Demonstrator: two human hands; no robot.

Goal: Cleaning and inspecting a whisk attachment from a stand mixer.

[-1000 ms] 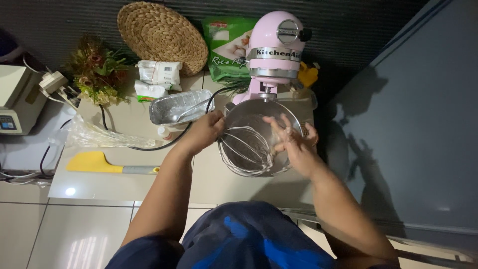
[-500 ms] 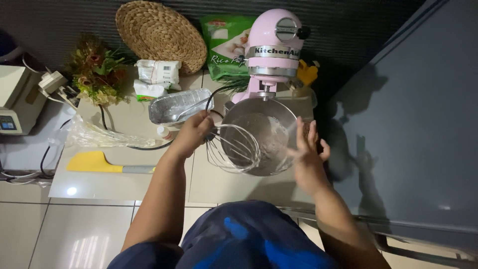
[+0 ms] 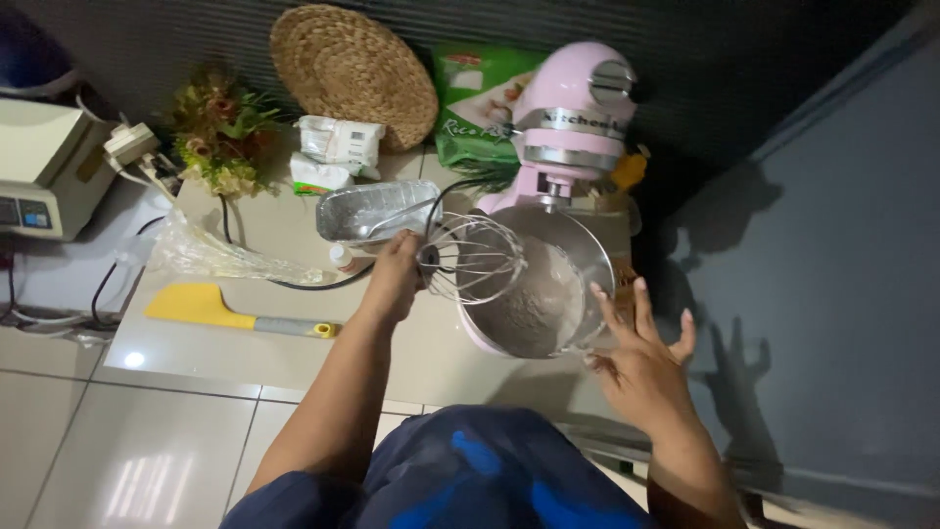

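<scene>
- The wire whisk (image 3: 478,259) hangs over the left rim of the steel mixing bowl (image 3: 578,257), gripped at its hub end by the left hand (image 3: 394,277), whose fingers are closed round it.
- Half a second ago the whisk sat lower, with its wires inside the bowl; it is now lifted and drawn out toward the left edge.
- The whisk lies nearly level, its long axis running left to right, the hub toward the left hand and the rounded wire cage pointing right over the pale flour (image 3: 534,306) in the bowl.
- The right hand (image 3: 641,355) has slipped lower down the bowl's right side; it is spread open, fingers splayed, fingertips at the rim, holding nothing.
- The bowl stands under the pink stand mixer (image 3: 573,116) on the pale surface (image 3: 245,358).
- A yellow spatula (image 3: 201,306) lies well to the left, with a foil tray (image 3: 377,209) just behind the left hand.
</scene>
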